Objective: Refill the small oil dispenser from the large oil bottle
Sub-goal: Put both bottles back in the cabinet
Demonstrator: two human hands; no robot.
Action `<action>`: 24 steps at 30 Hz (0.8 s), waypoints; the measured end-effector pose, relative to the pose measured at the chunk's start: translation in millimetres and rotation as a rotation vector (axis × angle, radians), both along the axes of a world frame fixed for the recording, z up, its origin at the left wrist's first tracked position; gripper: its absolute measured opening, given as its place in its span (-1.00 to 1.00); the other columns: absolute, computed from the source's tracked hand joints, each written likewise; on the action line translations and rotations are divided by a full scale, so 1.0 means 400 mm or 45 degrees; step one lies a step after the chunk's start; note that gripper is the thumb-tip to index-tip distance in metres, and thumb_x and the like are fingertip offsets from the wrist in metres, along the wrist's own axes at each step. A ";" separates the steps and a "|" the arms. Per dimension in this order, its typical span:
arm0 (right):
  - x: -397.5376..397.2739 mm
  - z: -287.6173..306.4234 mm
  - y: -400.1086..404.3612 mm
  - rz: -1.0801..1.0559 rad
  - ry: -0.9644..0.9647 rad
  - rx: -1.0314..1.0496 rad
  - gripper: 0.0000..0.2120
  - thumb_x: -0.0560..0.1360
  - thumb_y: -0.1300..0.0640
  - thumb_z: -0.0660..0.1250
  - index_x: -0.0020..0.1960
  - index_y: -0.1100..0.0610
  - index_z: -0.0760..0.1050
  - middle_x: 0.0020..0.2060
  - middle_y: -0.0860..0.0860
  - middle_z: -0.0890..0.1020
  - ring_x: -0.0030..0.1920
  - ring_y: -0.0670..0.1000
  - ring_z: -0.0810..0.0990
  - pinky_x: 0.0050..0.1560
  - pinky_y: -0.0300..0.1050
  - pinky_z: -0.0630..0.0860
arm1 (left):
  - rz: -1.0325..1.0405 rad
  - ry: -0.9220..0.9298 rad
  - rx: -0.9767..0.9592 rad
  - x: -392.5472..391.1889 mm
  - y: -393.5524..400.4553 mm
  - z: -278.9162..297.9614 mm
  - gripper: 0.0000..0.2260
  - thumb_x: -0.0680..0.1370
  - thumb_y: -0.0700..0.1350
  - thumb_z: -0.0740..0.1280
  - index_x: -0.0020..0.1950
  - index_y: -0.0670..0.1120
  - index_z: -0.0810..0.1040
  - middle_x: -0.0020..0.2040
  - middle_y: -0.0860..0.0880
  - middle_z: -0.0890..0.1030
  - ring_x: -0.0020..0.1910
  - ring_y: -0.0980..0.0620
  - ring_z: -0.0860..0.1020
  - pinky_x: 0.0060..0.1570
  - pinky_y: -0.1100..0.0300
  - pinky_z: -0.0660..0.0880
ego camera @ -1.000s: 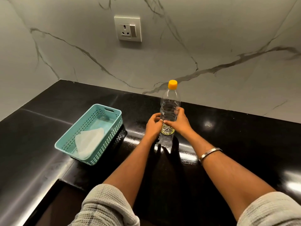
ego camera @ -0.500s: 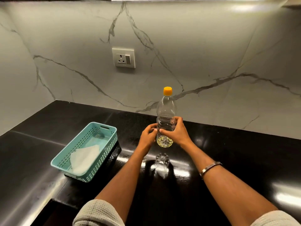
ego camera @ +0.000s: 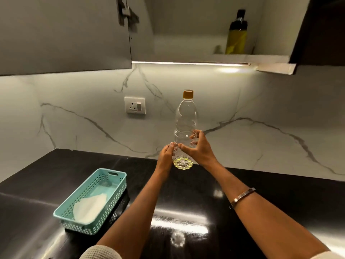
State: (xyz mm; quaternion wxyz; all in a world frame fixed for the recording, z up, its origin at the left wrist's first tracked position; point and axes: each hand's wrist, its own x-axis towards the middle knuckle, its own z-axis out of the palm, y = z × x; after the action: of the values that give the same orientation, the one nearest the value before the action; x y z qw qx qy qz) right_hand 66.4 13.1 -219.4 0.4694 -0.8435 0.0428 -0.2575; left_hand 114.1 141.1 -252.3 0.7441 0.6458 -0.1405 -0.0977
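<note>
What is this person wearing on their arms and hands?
Both forearms are bare. The sleeves are pale grey with a fine waffle-like grid, pushed up to about the elbows at the bottom edge of the view. The right wrist carries a thin, plain metal bangle, silver-toned. The left hand and right hand show no gloves, rings or watch.

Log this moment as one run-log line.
clear bottle: upright, cap on, oil only at base | left hand: holds bottle | right hand: holds bottle | dark bottle: on shelf | basket: on counter
</note>
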 end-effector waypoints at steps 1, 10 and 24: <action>-0.009 0.028 0.001 -0.010 -0.037 -0.027 -0.21 0.31 -0.08 0.54 0.36 0.17 0.23 0.21 0.09 0.45 0.14 0.03 0.51 0.03 -0.22 0.46 | 0.006 -0.042 -0.021 -0.011 -0.001 0.025 -0.77 0.68 -0.06 0.12 0.14 -0.14 0.51 -0.05 -0.04 0.60 -0.12 0.12 0.58 -0.20 0.32 0.52; -0.079 0.267 -0.010 -0.009 -0.259 -0.073 -0.25 0.33 -0.16 0.50 0.35 0.12 0.26 0.19 0.06 0.51 0.11 0.03 0.57 0.04 -0.15 0.54 | 0.038 -0.447 -0.173 -0.057 -0.019 0.238 -0.70 0.66 -0.01 0.16 0.22 -0.18 0.52 0.07 -0.16 0.62 0.02 -0.01 0.58 0.02 0.14 0.51; -0.071 0.590 -0.047 -0.043 -0.365 -0.112 -0.34 0.40 -0.19 0.43 0.33 0.14 0.31 -0.01 -0.02 0.52 0.05 -0.01 0.55 0.11 0.11 0.57 | 0.006 -0.540 -0.120 -0.039 -0.048 0.525 -0.61 0.62 0.20 0.15 0.24 -0.02 0.53 0.10 0.01 0.61 0.03 0.04 0.56 -0.01 0.02 0.54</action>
State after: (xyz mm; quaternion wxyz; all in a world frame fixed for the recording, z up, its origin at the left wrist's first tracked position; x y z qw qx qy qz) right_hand 37.9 -5.6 16.7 0.4289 -0.8170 -0.0218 -0.3848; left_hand 98.7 121.7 -42.1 0.7275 0.6168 -0.2966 0.0489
